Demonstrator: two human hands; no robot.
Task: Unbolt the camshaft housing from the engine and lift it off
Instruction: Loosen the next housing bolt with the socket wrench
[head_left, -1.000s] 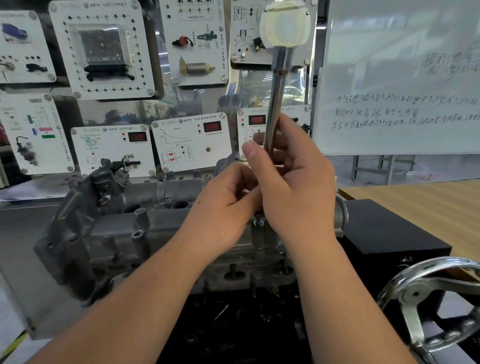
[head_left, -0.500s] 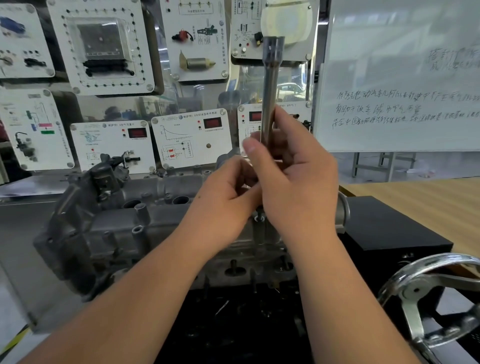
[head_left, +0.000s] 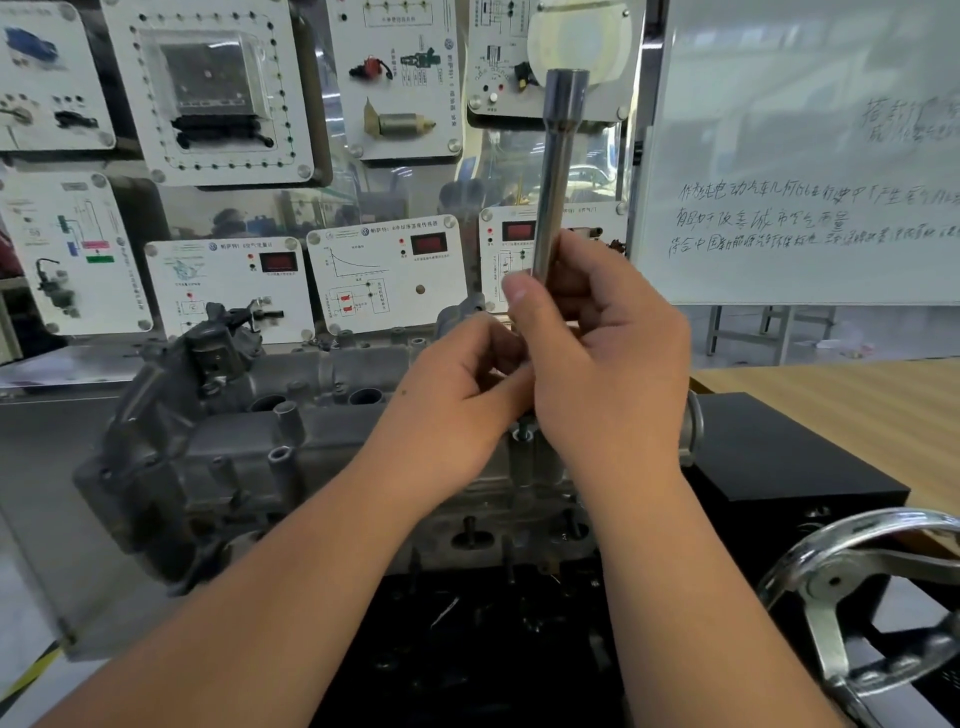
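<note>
Above the camshaft housing, right hand curls round an upright socket extension – left hand pinches its lower end, just over a bolt.

both forearms extended; right hand and left hand curled, touching.

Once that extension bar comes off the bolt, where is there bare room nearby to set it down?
Bare wooden tabletop lies right of the engine, below the whiteboard; the flat black box top beside the right hand is also bare. Crowded: the camshaft housing, all bosses and holes, and the chrome handwheel at lower right.
</note>
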